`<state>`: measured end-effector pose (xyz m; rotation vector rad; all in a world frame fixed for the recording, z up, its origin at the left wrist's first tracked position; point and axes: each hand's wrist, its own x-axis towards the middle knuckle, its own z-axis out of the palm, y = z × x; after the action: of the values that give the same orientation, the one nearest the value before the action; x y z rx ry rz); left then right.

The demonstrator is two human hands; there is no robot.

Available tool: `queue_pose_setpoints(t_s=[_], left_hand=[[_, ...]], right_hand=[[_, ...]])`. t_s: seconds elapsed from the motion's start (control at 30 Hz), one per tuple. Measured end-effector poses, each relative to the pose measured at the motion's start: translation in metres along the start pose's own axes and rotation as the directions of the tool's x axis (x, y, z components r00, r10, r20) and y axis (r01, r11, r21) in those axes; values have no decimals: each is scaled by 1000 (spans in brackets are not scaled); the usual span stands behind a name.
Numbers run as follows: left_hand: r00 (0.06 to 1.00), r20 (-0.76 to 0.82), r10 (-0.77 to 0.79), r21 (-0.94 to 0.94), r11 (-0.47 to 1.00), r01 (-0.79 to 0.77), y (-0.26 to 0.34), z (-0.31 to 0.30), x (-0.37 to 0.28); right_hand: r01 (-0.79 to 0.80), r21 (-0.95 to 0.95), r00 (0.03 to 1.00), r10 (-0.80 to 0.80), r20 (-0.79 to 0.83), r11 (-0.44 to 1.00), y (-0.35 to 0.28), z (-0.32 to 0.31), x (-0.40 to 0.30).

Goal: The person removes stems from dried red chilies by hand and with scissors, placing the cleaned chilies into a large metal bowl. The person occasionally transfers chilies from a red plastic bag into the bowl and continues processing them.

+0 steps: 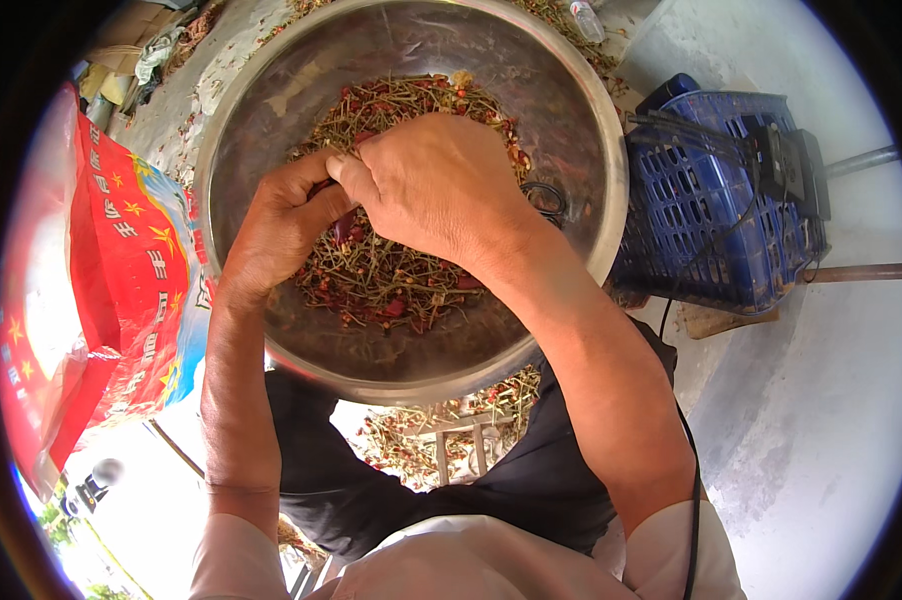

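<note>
A wide metal basin (413, 382) lies before me, above my knees. In it is a heap of dried chili stems and red pepper bits (391, 285). Over the heap my two hands meet at the fingertips. My left hand (282, 217) holds a dark red dried chili (319, 187) between thumb and fingers. My right hand (436, 180) has its thumb and finger pinched against the left fingertips; what it pinches is mostly hidden by the fingers. Another dark red chili (343, 227) shows just under the hands. Black loop handles (544, 201), perhaps of scissors, lie at the basin's right side.
A red printed plastic sack (132, 285) stands at the left. On the right is a blue plastic crate (698, 202) with black devices and cables on it. A plastic bottle (587, 21) lies beyond the basin. Stems litter the floor, also around a slatted wooden piece (462, 426) between my legs.
</note>
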<state>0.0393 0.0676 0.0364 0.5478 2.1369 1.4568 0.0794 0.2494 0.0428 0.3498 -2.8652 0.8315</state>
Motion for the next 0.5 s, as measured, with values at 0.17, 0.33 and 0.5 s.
queue_pose_setpoints(t_s=[0.17,0.33,0.5], left_hand=[[999,41,9,-239,971,2,4,-8,-5],[999,-33,38,-283,958,-46,6,-3,-5],[995,-47,86,-341,935,-97,-4,-4,-2]], right_hand=[[105,283,989,-71,-127,953,1,1,2],[51,570,991,31,-133,820,-7,-7,-2],[-200,815,974,197,108,544,-7,-1,-1]])
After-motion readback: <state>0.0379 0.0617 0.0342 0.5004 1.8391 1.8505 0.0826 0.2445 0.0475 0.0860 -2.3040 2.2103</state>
